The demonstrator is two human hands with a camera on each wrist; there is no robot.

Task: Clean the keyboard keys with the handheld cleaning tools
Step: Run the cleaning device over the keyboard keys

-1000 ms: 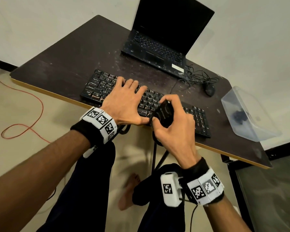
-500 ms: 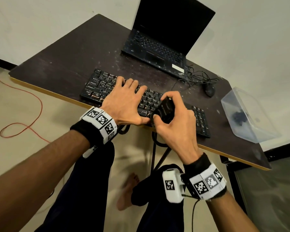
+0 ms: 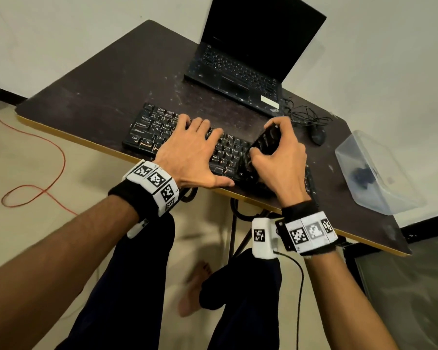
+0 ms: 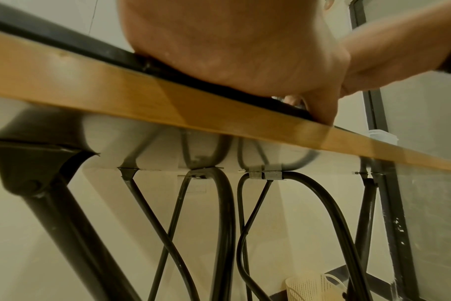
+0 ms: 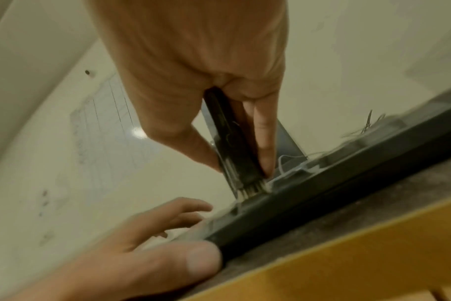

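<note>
A black keyboard lies along the near edge of the dark table. My left hand rests flat on its middle keys with the fingers spread, and the thumb sits at the keyboard's front edge. My right hand grips a black cleaning brush and holds it upright over the right part of the keyboard. In the right wrist view the cleaning brush has its short bristles down on the keys, pinched between thumb and fingers, with the left hand lying beside it on the keyboard.
An open black laptop stands at the back of the table. A tangle of cable and a black mouse lie to its right. A clear plastic box sits at the right end. The table's yellow front edge runs just below my wrists.
My right hand has carried the brush up and away across the keys toward the keyboard's far side. The left hand has stayed flat on the keyboard.
</note>
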